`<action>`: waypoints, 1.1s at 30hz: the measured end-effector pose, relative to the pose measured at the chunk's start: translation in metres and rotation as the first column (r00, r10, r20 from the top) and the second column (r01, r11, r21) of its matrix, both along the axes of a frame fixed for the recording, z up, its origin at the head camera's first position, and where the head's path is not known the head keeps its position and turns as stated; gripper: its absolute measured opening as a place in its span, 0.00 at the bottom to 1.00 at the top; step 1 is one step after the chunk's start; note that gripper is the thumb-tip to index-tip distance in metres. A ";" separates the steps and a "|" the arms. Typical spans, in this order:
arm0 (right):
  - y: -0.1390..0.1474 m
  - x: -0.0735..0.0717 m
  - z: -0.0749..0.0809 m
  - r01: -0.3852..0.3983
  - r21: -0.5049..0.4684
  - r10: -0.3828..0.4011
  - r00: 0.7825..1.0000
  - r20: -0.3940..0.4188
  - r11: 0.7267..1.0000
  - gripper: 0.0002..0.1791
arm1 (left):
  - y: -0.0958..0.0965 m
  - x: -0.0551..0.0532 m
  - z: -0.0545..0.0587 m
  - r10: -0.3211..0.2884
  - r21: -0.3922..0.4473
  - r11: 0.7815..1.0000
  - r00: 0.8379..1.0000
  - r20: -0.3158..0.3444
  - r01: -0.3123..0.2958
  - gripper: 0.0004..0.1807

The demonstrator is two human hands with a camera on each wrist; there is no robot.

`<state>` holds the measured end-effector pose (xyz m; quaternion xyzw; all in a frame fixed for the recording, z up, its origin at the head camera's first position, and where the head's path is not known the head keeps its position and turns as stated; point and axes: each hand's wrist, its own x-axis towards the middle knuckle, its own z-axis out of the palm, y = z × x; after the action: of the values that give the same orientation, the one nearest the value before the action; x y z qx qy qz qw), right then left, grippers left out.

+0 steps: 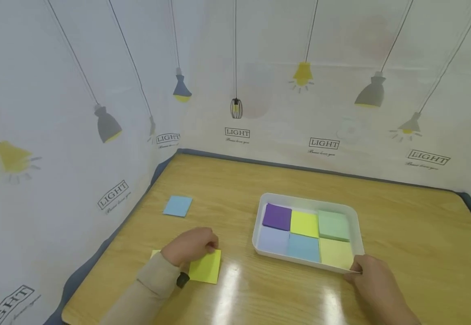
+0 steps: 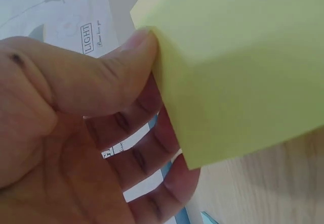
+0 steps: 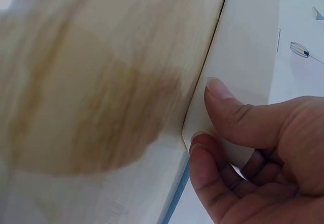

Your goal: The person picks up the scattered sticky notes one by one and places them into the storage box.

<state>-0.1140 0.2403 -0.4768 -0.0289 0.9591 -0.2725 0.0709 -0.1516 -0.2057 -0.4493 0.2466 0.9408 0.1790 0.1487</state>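
Observation:
My left hand [image 1: 192, 246] pinches a bright yellow sticky note [image 1: 206, 269] by one edge, low over the table's left half. In the left wrist view, the thumb lies on the note's near face [image 2: 243, 77], with fingers behind it. My right hand [image 1: 375, 277] grips the near right corner of a white tray [image 1: 356, 225]; the right wrist view shows thumb and fingers at the tray wall [image 3: 243, 57]. Inside are squares in two rows: purple [image 1: 277, 216], yellow [image 1: 304, 224] and green [image 1: 333, 225] behind; lavender [image 1: 274, 239], blue [image 1: 303, 247] and pale yellow [image 1: 336, 253] in front.
A single blue note [image 1: 177, 206] lies on the wooden table [image 1: 227, 189], beyond the left hand. A pale yellow corner [image 1: 154, 253] shows beside the left wrist, mostly hidden by it. White walls printed with lamps [image 1: 268, 104] stand along the table's back and left edges.

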 end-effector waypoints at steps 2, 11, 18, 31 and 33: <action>0.001 0.000 0.000 -0.010 -0.008 0.010 1.000 0.010 1.000 0.11 | 0.001 0.000 0.000 -0.003 -0.001 1.000 1.000 -0.005 0.003 0.13; 0.000 0.000 -0.001 -0.008 -0.027 0.008 1.000 0.009 1.000 0.11 | 0.007 0.000 0.011 -0.015 -0.017 1.000 0.999 0.031 0.015 0.15; 0.001 0.002 0.002 0.012 -0.005 -0.012 1.000 -0.002 1.000 0.11 | 0.022 -0.001 0.023 -0.027 0.009 1.000 0.999 0.028 0.027 0.06; 0.002 0.000 0.001 -0.001 0.012 0.002 1.000 -0.016 1.000 0.11 | 0.061 -0.019 0.042 -0.086 -0.075 0.994 0.996 -0.026 0.084 0.07; 0.002 0.000 0.001 -0.002 0.011 0.002 1.000 -0.025 1.000 0.11 | 0.069 -0.023 0.046 -0.093 -0.082 0.992 0.995 -0.026 0.091 0.08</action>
<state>-0.1140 0.2427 -0.4758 -0.0328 0.9614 -0.2667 0.0594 -0.1750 -0.1369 -0.4031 0.2862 0.9370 0.1298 0.1524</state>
